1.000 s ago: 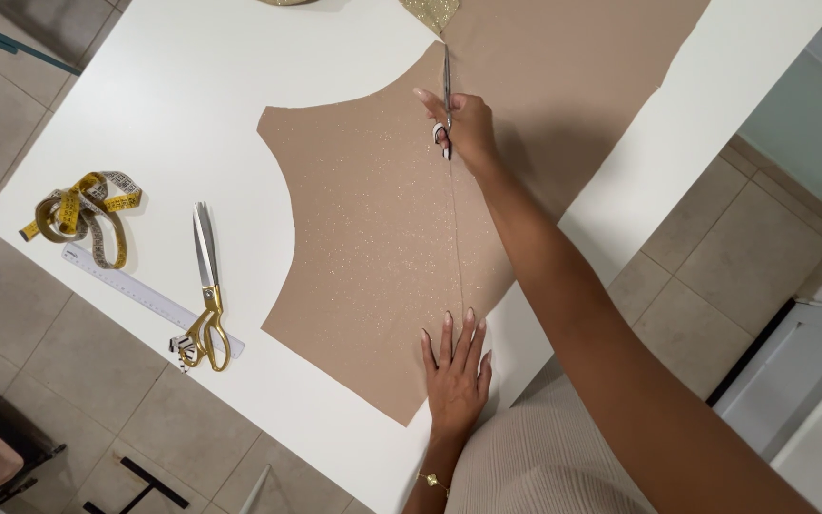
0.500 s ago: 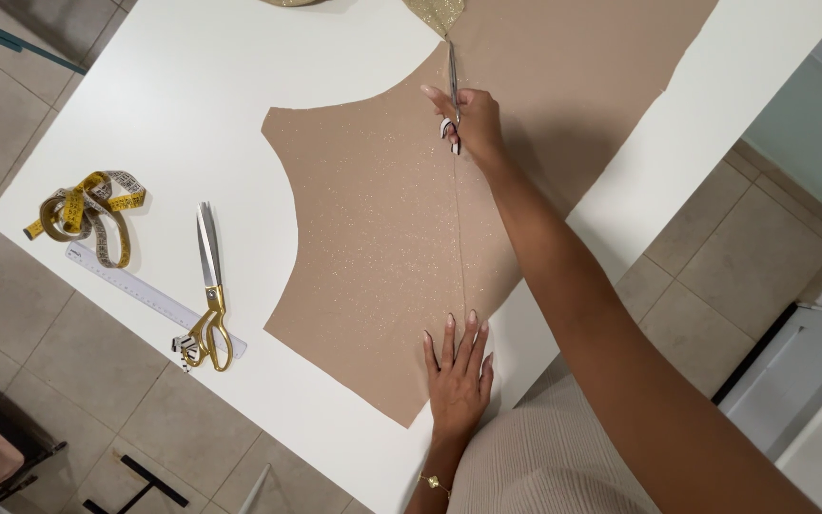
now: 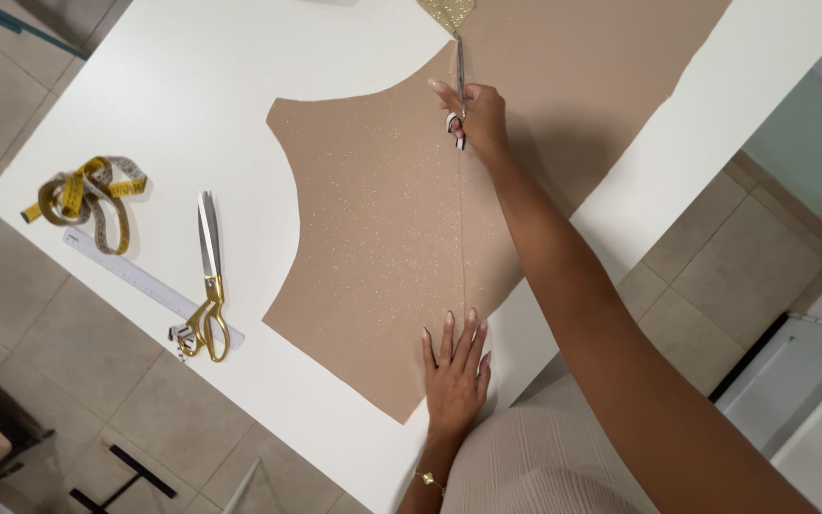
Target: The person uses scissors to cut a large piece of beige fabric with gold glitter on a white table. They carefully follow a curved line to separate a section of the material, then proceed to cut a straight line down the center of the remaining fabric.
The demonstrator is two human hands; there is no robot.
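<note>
Fabric: tan, glitter-flecked sheet (image 3: 382,219) is lying on the white table (image 3: 192,86), stretching between both hands.
Right hand (image 3: 476,114): is gripping silver scissors (image 3: 459,71) at the far end.
Left hand (image 3: 455,366): is pressing flat, fingers spread, on the near edge.

Sewing room, fabric (image 3: 382,219), scissors (image 3: 207,286), tape measure (image 3: 88,195)

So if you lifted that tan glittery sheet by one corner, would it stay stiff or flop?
Probably flop: the tan glittery sheet lies dead flat and looks thin like fabric. The left hand presses it down while the right hand works small scissors along it, hinting it slides easily on the white table.
</note>
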